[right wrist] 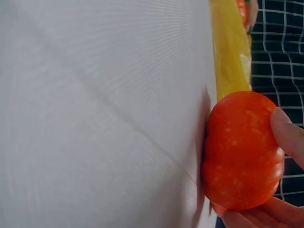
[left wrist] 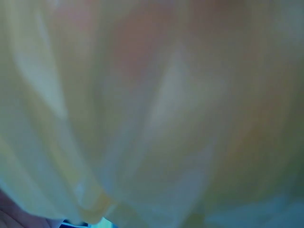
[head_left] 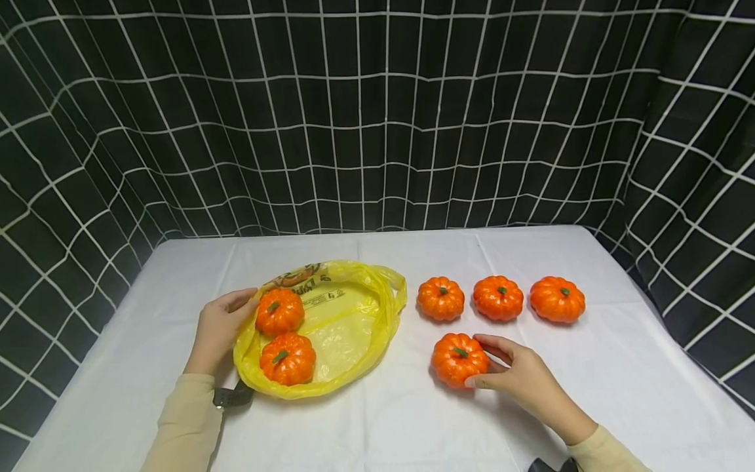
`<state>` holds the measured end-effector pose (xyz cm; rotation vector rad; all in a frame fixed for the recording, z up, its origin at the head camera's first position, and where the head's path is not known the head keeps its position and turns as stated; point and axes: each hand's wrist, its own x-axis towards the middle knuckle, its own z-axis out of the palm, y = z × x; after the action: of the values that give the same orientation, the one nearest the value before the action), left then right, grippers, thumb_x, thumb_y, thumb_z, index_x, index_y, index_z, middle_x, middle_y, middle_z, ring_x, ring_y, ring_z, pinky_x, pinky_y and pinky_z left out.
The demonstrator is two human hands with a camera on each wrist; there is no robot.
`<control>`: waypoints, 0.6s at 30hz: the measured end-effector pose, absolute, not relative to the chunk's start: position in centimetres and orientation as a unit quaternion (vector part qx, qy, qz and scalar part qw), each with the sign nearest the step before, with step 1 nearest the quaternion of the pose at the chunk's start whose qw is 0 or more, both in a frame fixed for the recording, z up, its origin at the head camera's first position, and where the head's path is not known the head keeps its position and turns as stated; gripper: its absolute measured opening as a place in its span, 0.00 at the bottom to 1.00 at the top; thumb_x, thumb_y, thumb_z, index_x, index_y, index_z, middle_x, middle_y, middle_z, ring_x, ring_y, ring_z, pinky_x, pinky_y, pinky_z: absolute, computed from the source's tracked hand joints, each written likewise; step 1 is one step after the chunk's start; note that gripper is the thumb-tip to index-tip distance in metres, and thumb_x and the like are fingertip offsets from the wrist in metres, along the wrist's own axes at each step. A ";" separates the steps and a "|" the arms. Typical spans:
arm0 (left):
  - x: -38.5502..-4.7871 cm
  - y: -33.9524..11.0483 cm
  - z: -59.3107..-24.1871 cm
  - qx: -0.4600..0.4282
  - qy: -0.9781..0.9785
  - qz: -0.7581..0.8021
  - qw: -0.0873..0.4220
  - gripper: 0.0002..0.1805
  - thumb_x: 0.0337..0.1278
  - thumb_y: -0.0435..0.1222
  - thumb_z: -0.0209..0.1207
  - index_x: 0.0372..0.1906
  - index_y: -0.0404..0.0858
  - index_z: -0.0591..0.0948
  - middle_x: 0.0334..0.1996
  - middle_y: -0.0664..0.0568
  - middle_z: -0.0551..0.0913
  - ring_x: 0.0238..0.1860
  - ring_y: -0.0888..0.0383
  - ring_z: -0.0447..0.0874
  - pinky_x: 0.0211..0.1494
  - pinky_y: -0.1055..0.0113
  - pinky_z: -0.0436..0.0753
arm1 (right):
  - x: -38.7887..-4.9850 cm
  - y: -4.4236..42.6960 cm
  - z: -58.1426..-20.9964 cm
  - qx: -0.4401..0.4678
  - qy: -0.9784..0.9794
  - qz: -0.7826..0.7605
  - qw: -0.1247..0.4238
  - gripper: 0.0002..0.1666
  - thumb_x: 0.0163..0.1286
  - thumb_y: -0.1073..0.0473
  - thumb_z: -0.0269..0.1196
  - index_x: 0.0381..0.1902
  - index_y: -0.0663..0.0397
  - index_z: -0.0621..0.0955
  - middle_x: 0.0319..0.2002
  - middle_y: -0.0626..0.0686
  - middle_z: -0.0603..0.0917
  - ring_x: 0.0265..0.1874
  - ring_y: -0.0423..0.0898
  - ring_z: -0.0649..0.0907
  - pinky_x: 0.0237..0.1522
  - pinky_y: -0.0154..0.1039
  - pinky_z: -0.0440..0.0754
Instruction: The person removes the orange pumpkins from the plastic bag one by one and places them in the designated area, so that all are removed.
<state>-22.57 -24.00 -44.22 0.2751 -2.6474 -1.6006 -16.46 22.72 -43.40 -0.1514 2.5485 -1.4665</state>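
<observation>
A yellow plastic bag lies with its mouth open at centre left, two orange pumpkins inside against its left side. The left hand holds the bag's left rim. Blurred yellow plastic fills most of the left wrist view, with a bit of the hand at the bottom left corner. To the right of the bag, the right hand grips another pumpkin between thumb and fingers. In the right wrist view this pumpkin is close to the white cloth, the thumb on one side.
Three more pumpkins stand in a row behind the right hand. White cloth covers the table. A black curtain with white grid lines surrounds its back and sides.
</observation>
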 end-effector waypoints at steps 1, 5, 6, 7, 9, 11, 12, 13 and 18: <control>-22.6 -24.0 -44.2 0.089 -0.852 -0.516 0.017 0.27 0.70 0.49 0.56 0.66 0.39 0.76 0.64 0.42 0.79 0.68 0.47 0.75 0.65 0.62 0.80 | -16.5 22.7 -43.4 -0.055 0.861 -0.495 0.098 0.49 0.52 0.56 0.78 0.68 0.70 0.70 0.68 0.68 0.72 0.67 0.64 0.74 0.60 0.39 0.82; -22.6 -24.0 -44.2 0.090 -0.851 -0.517 0.017 0.26 0.70 0.48 0.56 0.66 0.39 0.76 0.64 0.42 0.79 0.68 0.47 0.75 0.66 0.61 0.80 | -16.6 22.7 -43.5 -0.053 0.862 -0.495 0.097 0.50 0.52 0.56 0.78 0.68 0.70 0.70 0.68 0.69 0.72 0.67 0.64 0.74 0.60 0.39 0.81; -22.6 -24.0 -44.2 0.090 -0.851 -0.518 0.017 0.26 0.70 0.48 0.56 0.66 0.39 0.76 0.64 0.42 0.79 0.68 0.47 0.75 0.66 0.60 0.79 | -16.6 22.7 -43.5 -0.053 0.863 -0.493 0.097 0.50 0.51 0.56 0.78 0.68 0.70 0.70 0.68 0.68 0.72 0.67 0.64 0.74 0.61 0.39 0.80; -22.5 -24.0 -44.2 0.090 -0.850 -0.518 0.017 0.26 0.70 0.48 0.56 0.66 0.39 0.76 0.64 0.42 0.79 0.68 0.47 0.74 0.67 0.59 0.79 | -16.6 22.7 -43.4 -0.054 0.865 -0.490 0.096 0.50 0.51 0.56 0.78 0.68 0.70 0.70 0.68 0.68 0.72 0.67 0.63 0.74 0.61 0.40 0.80; -22.5 -23.9 -44.2 0.091 -0.851 -0.518 0.016 0.27 0.70 0.49 0.56 0.66 0.39 0.76 0.64 0.43 0.79 0.69 0.47 0.74 0.68 0.57 0.78 | -16.5 22.6 -43.3 -0.052 0.868 -0.485 0.094 0.50 0.51 0.55 0.78 0.68 0.68 0.70 0.68 0.67 0.72 0.68 0.63 0.73 0.62 0.41 0.79; -22.5 -23.9 -44.2 0.091 -0.851 -0.517 0.015 0.27 0.70 0.50 0.56 0.66 0.39 0.76 0.64 0.43 0.79 0.69 0.47 0.74 0.68 0.57 0.78 | -16.4 22.5 -43.0 -0.058 0.874 -0.474 0.086 0.49 0.52 0.54 0.78 0.68 0.67 0.70 0.68 0.66 0.73 0.68 0.63 0.73 0.64 0.44 0.77; -22.5 -24.0 -44.2 0.091 -0.851 -0.517 0.014 0.27 0.70 0.50 0.56 0.66 0.39 0.76 0.64 0.43 0.79 0.69 0.47 0.74 0.68 0.56 0.78 | -16.4 22.5 -42.7 -0.063 0.878 -0.468 0.076 0.49 0.52 0.54 0.78 0.68 0.67 0.71 0.68 0.66 0.73 0.68 0.63 0.73 0.65 0.45 0.76; -22.5 -24.0 -44.2 0.091 -0.852 -0.516 0.013 0.27 0.70 0.50 0.56 0.66 0.39 0.76 0.64 0.43 0.79 0.69 0.47 0.74 0.69 0.56 0.78 | -16.3 22.4 -42.4 -0.068 0.881 -0.464 0.065 0.48 0.52 0.55 0.78 0.68 0.66 0.71 0.68 0.65 0.74 0.68 0.63 0.73 0.65 0.46 0.75; -22.5 -23.9 -44.1 0.087 -0.853 -0.515 0.017 0.26 0.71 0.48 0.55 0.66 0.38 0.75 0.65 0.41 0.78 0.69 0.45 0.73 0.70 0.54 0.77 | -16.1 21.3 -40.7 -0.103 0.887 -0.450 -0.003 0.46 0.52 0.59 0.78 0.67 0.65 0.72 0.67 0.64 0.75 0.66 0.63 0.76 0.62 0.47 0.77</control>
<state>-22.50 -23.90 -44.05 0.2706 -2.6501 -1.6003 -16.15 21.34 -40.66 -0.3245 2.7921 -1.4183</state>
